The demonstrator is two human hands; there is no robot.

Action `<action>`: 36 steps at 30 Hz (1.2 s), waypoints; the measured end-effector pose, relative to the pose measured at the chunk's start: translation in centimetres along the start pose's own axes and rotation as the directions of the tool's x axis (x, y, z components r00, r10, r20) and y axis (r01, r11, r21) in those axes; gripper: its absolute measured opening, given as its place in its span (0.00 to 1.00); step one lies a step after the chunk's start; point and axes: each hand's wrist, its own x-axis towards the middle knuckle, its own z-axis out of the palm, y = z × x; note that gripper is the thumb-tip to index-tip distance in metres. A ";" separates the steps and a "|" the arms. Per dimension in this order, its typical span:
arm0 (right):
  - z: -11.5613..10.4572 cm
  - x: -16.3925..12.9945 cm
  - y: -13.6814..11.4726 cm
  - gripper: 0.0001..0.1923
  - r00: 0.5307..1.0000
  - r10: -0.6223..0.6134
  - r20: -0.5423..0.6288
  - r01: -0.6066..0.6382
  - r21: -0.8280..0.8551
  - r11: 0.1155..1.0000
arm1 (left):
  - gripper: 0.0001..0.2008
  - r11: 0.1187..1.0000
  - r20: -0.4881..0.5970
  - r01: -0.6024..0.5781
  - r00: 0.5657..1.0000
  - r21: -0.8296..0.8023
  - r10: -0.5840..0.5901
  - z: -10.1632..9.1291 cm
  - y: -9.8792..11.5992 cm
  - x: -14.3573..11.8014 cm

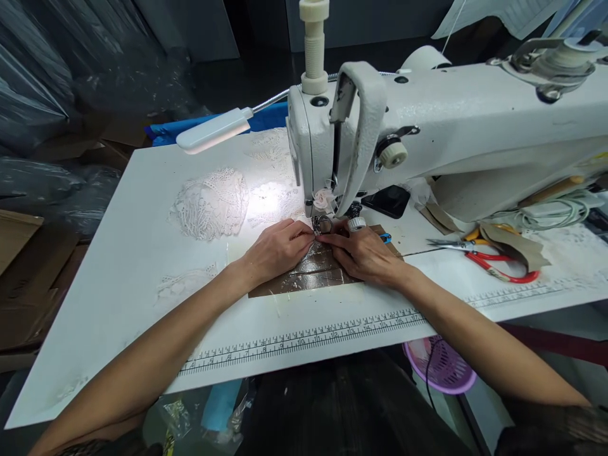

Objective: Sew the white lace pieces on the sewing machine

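Numbered ruler strip [304, 335] along table edge

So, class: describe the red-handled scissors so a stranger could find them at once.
Start at the white sewing machine. On the table below its arm, to the right of the right hand, lie the scissors. Their red loop handles and bare metal blades set them apart from the tan strips beside them.

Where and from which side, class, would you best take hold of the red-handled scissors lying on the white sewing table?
Probably by the red loop handles of the red-handled scissors, coming from the table's front edge on the right. The metal blades point left toward the white sewing machine, and a tan strip seems to lie over the middle, so the loops are the free, blunt end.
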 end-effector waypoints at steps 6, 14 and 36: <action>0.2 0.1 0.1 0.20 1.000 0.007 0.009 -0.007 0.001 1.000 | 0.08 0.998 -0.034 -0.003 0.999 -0.067 0.001 -0.1 0.3 -0.4; -0.4 0.2 -0.1 0.20 0.994 0.101 -0.030 -0.097 0.118 0.988 | 0.08 0.998 -0.035 -0.019 0.999 -0.059 0.017 -0.1 0.2 -0.6; -0.1 0.0 0.0 0.18 1.000 -0.014 -0.006 0.014 0.048 0.999 | 0.11 0.991 0.056 -0.079 0.996 0.107 0.074 -0.4 0.5 -0.5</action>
